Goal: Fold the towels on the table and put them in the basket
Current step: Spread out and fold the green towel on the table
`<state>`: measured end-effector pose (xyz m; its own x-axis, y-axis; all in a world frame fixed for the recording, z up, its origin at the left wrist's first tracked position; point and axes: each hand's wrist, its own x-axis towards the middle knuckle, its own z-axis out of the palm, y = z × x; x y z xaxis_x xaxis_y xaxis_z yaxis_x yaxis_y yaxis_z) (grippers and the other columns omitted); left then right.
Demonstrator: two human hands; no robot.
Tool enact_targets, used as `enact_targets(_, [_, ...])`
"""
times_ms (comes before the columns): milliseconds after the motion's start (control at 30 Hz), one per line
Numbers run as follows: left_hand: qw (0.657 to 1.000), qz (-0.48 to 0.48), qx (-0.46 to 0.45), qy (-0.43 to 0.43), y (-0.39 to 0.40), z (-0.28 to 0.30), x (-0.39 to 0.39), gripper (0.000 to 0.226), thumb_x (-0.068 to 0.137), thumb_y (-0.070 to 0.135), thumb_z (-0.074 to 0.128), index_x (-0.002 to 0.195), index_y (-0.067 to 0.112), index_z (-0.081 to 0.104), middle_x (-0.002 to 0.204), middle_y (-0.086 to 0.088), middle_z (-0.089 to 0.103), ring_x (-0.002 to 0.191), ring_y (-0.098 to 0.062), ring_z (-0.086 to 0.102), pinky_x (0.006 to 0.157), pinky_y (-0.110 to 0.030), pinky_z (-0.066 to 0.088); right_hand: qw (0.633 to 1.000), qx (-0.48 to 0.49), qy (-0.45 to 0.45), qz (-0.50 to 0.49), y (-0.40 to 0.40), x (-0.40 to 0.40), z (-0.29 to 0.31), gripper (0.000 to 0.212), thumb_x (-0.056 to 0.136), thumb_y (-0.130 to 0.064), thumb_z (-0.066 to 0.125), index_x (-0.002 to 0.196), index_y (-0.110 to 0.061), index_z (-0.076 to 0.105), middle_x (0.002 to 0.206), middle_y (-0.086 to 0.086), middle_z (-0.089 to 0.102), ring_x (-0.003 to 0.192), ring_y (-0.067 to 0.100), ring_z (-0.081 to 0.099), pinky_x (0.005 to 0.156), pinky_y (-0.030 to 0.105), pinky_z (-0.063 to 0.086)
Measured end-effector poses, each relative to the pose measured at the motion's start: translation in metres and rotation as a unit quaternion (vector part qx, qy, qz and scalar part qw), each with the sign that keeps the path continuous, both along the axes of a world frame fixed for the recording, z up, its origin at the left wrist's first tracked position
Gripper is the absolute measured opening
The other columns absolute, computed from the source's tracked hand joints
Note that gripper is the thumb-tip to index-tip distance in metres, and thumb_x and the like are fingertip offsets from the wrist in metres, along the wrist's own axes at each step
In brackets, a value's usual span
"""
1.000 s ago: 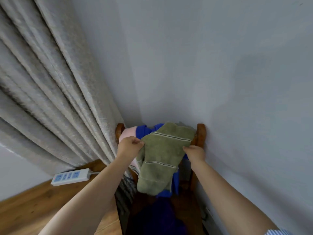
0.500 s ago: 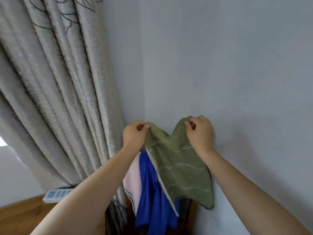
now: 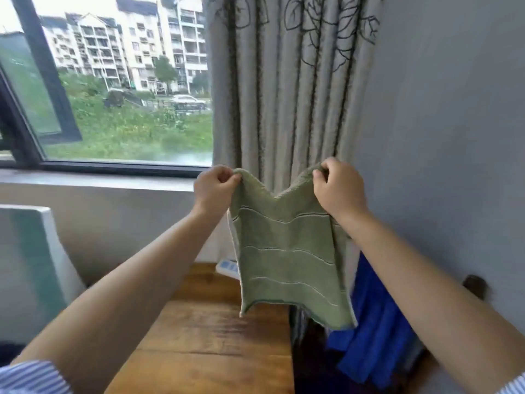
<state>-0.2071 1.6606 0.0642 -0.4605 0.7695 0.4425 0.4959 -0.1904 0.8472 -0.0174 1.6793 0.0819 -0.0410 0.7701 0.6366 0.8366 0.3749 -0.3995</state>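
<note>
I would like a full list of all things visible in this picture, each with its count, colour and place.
green towel: one, olive green with thin pale stripes, hanging in the air above the table edge
blue cloth: one, bright blue, hanging low on the right, behind the towel
table: one, brown wood, bottom centre
power strip: one, white, far end of table, partly hidden
curtain: one, beige with dark leaf outlines, centre
window: one, dark frame, upper left
wall: grey, right
left hand: pinches one top corner
right hand: pinches the other corner

Two towels: green towel (image 3: 287, 257), blue towel (image 3: 372, 322)
</note>
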Motion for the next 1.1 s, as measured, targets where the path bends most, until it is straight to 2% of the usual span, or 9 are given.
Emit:
enact_targets(167, [0.995, 0.026, -0.083, 0.044, -0.062, -0.020, -0.108, 0.021, 0.087, 0.015, 0.061, 0.101, 0.000, 0.067, 0.102, -0.018, 0.068, 0.090, -0.028, 0.061, 0.080, -0.029, 0.045, 0.991, -0.108, -0.071, -0.018, -0.037, -0.095, -0.041, 0.026, 0.091, -0.012, 0.041, 0.110, -0.001, 0.054, 0.121, 0.017, 0.056, 0.114, 0.032, 0.050, 0.097, 0.038, 0.031])
enact_targets(367, [0.976, 0.058, -0.187, 0.096, -0.123, -0.074, -0.201, 0.021, 0.087, 0.015, 0.060, 0.102, 0.002, 0.068, 0.105, -0.015, 0.069, 0.103, -0.028, 0.061, 0.087, -0.030, 0.046, 0.980, -0.152, -0.130, -0.001, -0.073, -0.190, -0.110, 0.023, 0.084, -0.007, 0.045, 0.102, -0.003, 0.060, 0.112, 0.015, 0.059, 0.110, 0.032, 0.051, 0.094, 0.036, 0.029])
enact_targets(500, [0.958, 0.083, -0.246, 0.118, -0.148, -0.131, -0.237, 0.019, 0.089, 0.016, 0.057, 0.099, 0.004, 0.067, 0.104, -0.014, 0.068, 0.102, -0.029, 0.060, 0.086, -0.031, 0.045, 0.979, -0.015, -0.200, 0.016, -0.095, -0.233, -0.162, 0.026, 0.062, -0.008, 0.036, 0.059, -0.007, 0.062, 0.063, 0.010, 0.061, 0.062, 0.029, 0.061, 0.073, 0.033, 0.036])
enact_targets(600, [0.926, 0.075, -0.330, 0.170, -0.167, -0.182, -0.252, 0.020, 0.092, 0.017, 0.052, 0.102, 0.004, 0.063, 0.108, -0.013, 0.065, 0.104, -0.030, 0.057, 0.083, -0.033, 0.044, 0.956, -0.019, -0.288, 0.049, -0.113, -0.249, -0.218, 0.008, 0.047, -0.013, 0.063, 0.054, -0.017, 0.064, 0.055, 0.000, 0.058, 0.053, 0.023, 0.058, 0.069, 0.035, 0.031])
enact_targets(700, [0.879, 0.048, -0.433, 0.195, -0.184, -0.237, -0.257, 0.019, 0.093, 0.016, 0.049, 0.102, 0.005, 0.062, 0.111, -0.012, 0.064, 0.106, -0.029, 0.055, 0.084, -0.033, 0.043, 0.925, -0.148, -0.330, 0.116, -0.136, -0.256, -0.283, 0.034, 0.026, -0.009, 0.081, 0.055, -0.020, 0.068, 0.051, -0.001, 0.057, 0.049, 0.019, 0.057, 0.062, 0.035, 0.052])
enact_targets(767, [0.856, 0.031, -0.483, 0.184, -0.195, -0.269, -0.255, 0.019, 0.093, 0.016, 0.049, 0.103, 0.006, 0.061, 0.112, -0.012, 0.063, 0.106, -0.028, 0.055, 0.083, -0.031, 0.043, 0.902, -0.213, -0.354, 0.128, -0.155, -0.255, -0.309, 0.037, 0.023, -0.011, 0.084, 0.056, -0.020, 0.069, 0.051, 0.001, 0.058, 0.048, 0.019, 0.058, 0.056, 0.036, 0.053])
enact_targets(867, [0.818, -0.002, -0.548, 0.175, -0.206, -0.308, -0.248, 0.019, 0.093, 0.016, 0.049, 0.104, 0.007, 0.061, 0.114, -0.013, 0.063, 0.108, -0.029, 0.055, 0.085, -0.031, 0.044, 0.870, -0.287, -0.371, 0.148, -0.171, -0.250, -0.343, 0.029, 0.057, -0.012, 0.077, 0.085, -0.013, 0.071, 0.076, 0.009, 0.066, 0.072, 0.029, 0.063, 0.072, 0.042, 0.050])
enact_targets(1000, [0.755, -0.034, -0.621, 0.210, -0.211, -0.340, -0.237, 0.014, 0.092, 0.014, 0.043, 0.086, 0.011, 0.056, 0.099, -0.011, 0.060, 0.102, -0.030, 0.057, 0.077, -0.033, 0.048, 0.840, -0.369, -0.358, 0.175, -0.189, -0.235, -0.382, 0.042, 0.019, -0.010, 0.084, 0.058, -0.014, 0.069, 0.047, 0.003, 0.055, 0.040, 0.021, 0.055, 0.040, 0.026, 0.045])
enact_targets(1100, [0.734, -0.046, -0.649, 0.195, -0.216, -0.355, -0.227, 0.021, 0.090, 0.016, 0.042, 0.069, 0.014, 0.046, 0.090, -0.009, 0.056, 0.100, -0.030, 0.058, 0.075, -0.034, 0.049, 0.836, -0.359, -0.359, 0.207, -0.195, -0.227, -0.401, 0.029, 0.034, -0.016, 0.079, 0.060, -0.014, 0.068, 0.048, 0.001, 0.054, 0.038, 0.019, 0.053, 0.035, 0.020, 0.037])
